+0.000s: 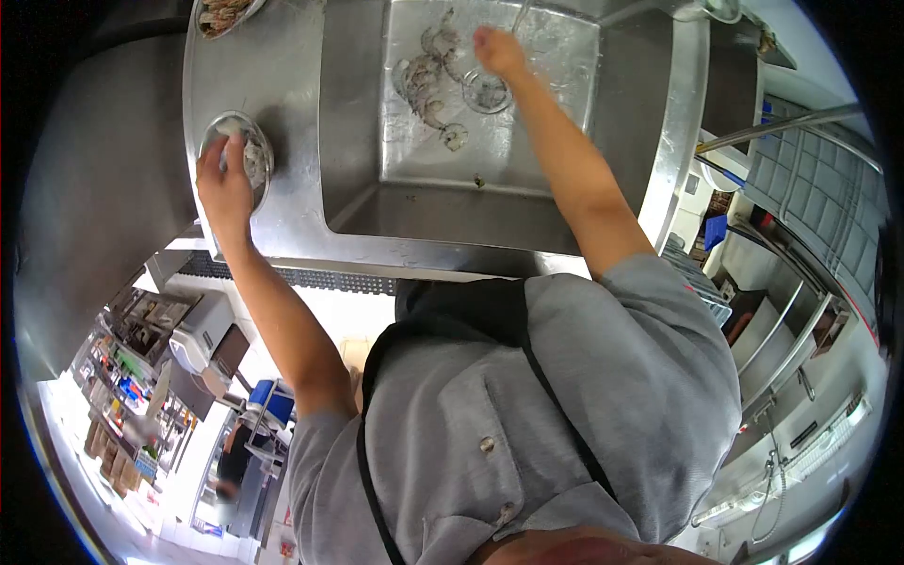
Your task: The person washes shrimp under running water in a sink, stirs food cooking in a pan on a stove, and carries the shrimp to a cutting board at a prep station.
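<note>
My left hand reaches over a round metal bowl on the counter left of the sink. Its fingers are apart above the pale peeled shrimp in the bowl. My right hand is over the sink basin, its fingers closed; what they hold, if anything, is hidden. Below that hand is a round glassy or metal piece, perhaps the drain strainer. Grey unpeeled shrimp lie in a loose heap on the sink floor, to the left of my right hand.
A stainless steel sink is set in the metal counter. Another bowl with orange-brown pieces stands at the far left. A metal rail and wire rack are at right. Another person is in the lower left background.
</note>
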